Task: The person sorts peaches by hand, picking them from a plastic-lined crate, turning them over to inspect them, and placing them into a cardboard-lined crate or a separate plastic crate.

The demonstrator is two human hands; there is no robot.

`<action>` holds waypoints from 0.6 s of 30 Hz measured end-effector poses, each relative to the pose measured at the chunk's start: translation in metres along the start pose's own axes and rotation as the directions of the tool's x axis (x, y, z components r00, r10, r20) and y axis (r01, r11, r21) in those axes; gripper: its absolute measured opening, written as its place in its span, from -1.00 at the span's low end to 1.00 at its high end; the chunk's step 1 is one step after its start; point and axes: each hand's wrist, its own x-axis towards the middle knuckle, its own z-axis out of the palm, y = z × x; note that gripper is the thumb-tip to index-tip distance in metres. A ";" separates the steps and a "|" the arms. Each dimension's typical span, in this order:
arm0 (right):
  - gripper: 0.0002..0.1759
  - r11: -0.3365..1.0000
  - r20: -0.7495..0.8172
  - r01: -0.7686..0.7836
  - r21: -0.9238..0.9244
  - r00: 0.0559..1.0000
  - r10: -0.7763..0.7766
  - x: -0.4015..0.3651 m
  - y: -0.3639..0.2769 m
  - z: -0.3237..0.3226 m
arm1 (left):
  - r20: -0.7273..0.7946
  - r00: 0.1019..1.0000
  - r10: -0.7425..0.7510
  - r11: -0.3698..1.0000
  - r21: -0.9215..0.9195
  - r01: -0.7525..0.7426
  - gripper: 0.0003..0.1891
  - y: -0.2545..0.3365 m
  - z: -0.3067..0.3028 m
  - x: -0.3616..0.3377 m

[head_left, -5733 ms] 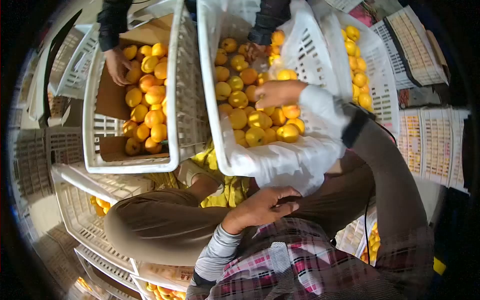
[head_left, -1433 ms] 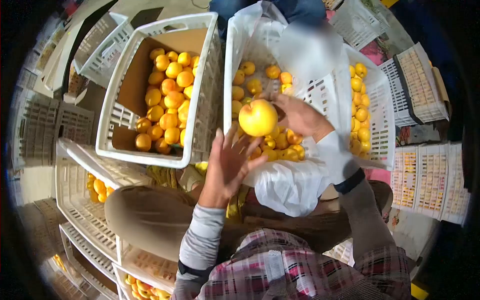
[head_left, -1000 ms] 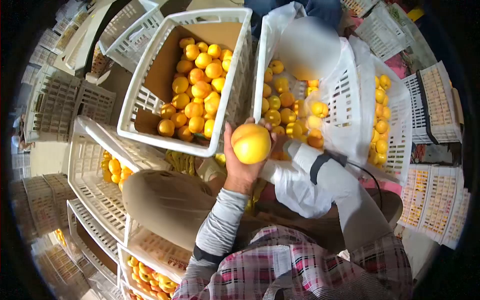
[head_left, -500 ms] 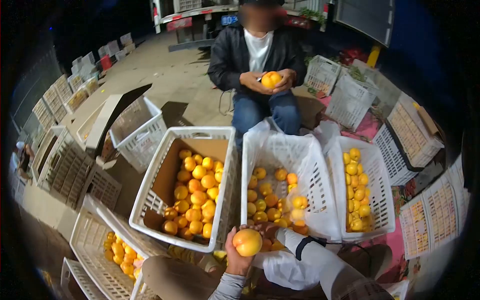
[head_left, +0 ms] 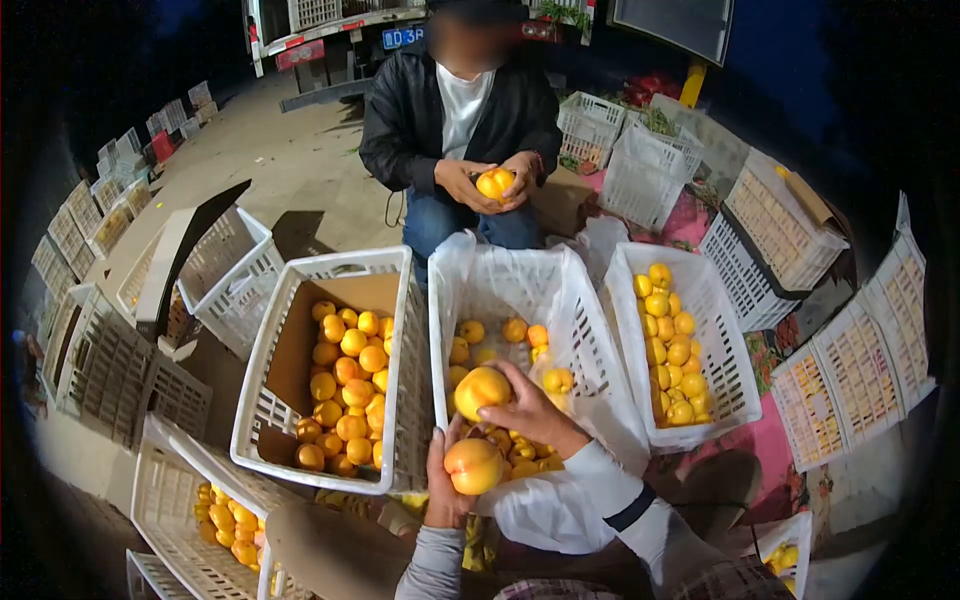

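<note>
My left hand [head_left: 440, 485] is closed around a yellow-orange peach [head_left: 474, 467] with a reddish blush, in front of the crates. Just above it, my right hand [head_left: 532, 412] grips a second peach [head_left: 481, 391] over the near end of the middle white crate [head_left: 590, 330]. That crate has a clear plastic liner and holds several peaches, partly hidden by my right hand and forearm. To its left stands a white crate [head_left: 250, 400] lined with cardboard and heaped with peaches. On the right, another lined crate [head_left: 735, 350] contains rows of yellow fruit.
Across from me a seated person [head_left: 460, 130] holds a peach in both hands. At lower left a tilted crate [head_left: 160, 480] holds more fruit. Stacked crates [head_left: 850, 380] stand at right, others at left [head_left: 110, 370]. A truck [head_left: 330, 40] is behind.
My right hand has risen from the middle crate with a peach, beside the one in my left hand. The view has shifted, so the crates appear further left.
</note>
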 end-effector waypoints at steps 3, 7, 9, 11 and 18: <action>-0.41 0.971 0.094 0.140 -0.193 0.988 -0.124 -0.021 -0.008 0.018 | -0.024 1.000 -0.012 1.000 0.001 0.012 -0.40 0.000 -0.007 -0.007; -0.49 0.975 0.164 -0.094 0.200 0.985 0.061 -0.023 -0.013 0.008 | 0.035 0.999 -0.027 0.992 0.125 0.023 -0.42 0.007 0.004 -0.017; -0.46 0.981 0.110 -0.106 0.163 0.990 0.089 -0.013 -0.010 -0.006 | 0.239 0.971 0.004 0.999 -0.050 0.008 -0.47 0.018 0.005 -0.018; -0.45 0.978 0.078 -0.204 -0.045 0.975 0.207 -0.001 0.022 -0.031 | 0.185 0.979 0.082 0.989 -0.140 -0.057 -0.50 0.031 0.001 -0.021; -0.44 0.337 0.260 0.015 -0.941 0.669 0.696 -0.018 0.153 -0.077 | -0.101 0.851 0.515 0.746 -0.436 -0.503 -0.53 0.076 -0.025 -0.026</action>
